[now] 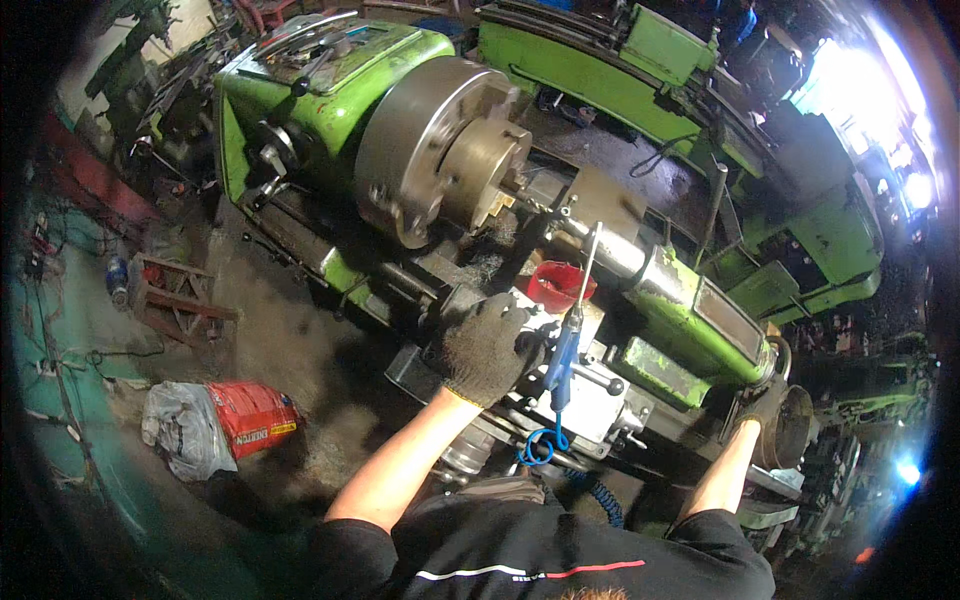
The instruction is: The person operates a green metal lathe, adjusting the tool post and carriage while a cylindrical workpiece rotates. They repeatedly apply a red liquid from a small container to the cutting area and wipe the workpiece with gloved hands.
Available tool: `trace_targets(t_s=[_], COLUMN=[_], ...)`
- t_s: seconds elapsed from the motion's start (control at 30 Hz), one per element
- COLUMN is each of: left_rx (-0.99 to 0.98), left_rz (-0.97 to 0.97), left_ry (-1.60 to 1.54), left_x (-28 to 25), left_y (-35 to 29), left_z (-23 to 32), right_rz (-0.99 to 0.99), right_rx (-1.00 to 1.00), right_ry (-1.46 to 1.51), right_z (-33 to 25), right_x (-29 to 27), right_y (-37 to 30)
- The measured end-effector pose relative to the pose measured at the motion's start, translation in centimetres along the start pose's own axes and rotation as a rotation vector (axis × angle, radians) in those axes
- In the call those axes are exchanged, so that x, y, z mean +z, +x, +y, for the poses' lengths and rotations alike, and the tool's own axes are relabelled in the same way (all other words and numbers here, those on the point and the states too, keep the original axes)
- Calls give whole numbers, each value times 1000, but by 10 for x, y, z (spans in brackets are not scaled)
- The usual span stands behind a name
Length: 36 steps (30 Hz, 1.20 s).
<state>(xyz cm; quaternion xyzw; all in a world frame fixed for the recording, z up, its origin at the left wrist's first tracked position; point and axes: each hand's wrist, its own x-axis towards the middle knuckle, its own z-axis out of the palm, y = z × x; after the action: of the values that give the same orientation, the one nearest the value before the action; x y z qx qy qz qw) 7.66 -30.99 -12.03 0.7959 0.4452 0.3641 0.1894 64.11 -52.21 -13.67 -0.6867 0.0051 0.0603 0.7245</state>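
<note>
My left hand (480, 348), in a dark knit glove, is curled over the carriage of a green lathe, beside a dark knob; what its fingers grip is hidden. Far to the right my right hand (764, 398), gloved too, is closed on the rim of the tailstock handwheel (792, 428). A drill bit (536, 205) sticks out of the tailstock quill (615, 250) toward a round metal workpiece (478, 160) in the big chuck (395, 165). Next to my left hand lies a blue air blow gun (562, 368) with a long metal nozzle. Behind it sits a red bowl (558, 287).
A coiled blue hose (600, 497) hangs by my body. On the floor at left lie a red and grey sack (250, 420) and a rusty metal frame (175, 298). Another green machine (600, 85) stands behind the lathe. Clamping levers (603, 378) jut from the carriage.
</note>
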Motion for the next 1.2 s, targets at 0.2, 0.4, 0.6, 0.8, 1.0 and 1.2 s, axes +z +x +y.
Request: trace_targets(t_s=[0.2,0.4,0.6,0.8,1.0,1.2], left_rx=[16,7,34,69,25,-369], left_rz=[37,-4,60,67,346,245], left_ry=[40,48,62,122,162,378], left_x=[2,-6,-3,11,1,-7], left_y=[2,0,-2,0,-38,-238], left_z=[-4,3,4,-3,7,7], right_rz=[29,8,-24,-518,-295,-437], right_rx=[-7,4,-10,83,16,36], right_ry=[-1,26,34,211,23,-37], right_z=[9,5,15,26,36,90], right_x=[-10,-14,-31,-74,-66,-72], right_y=[11,0,13,62,125,186])
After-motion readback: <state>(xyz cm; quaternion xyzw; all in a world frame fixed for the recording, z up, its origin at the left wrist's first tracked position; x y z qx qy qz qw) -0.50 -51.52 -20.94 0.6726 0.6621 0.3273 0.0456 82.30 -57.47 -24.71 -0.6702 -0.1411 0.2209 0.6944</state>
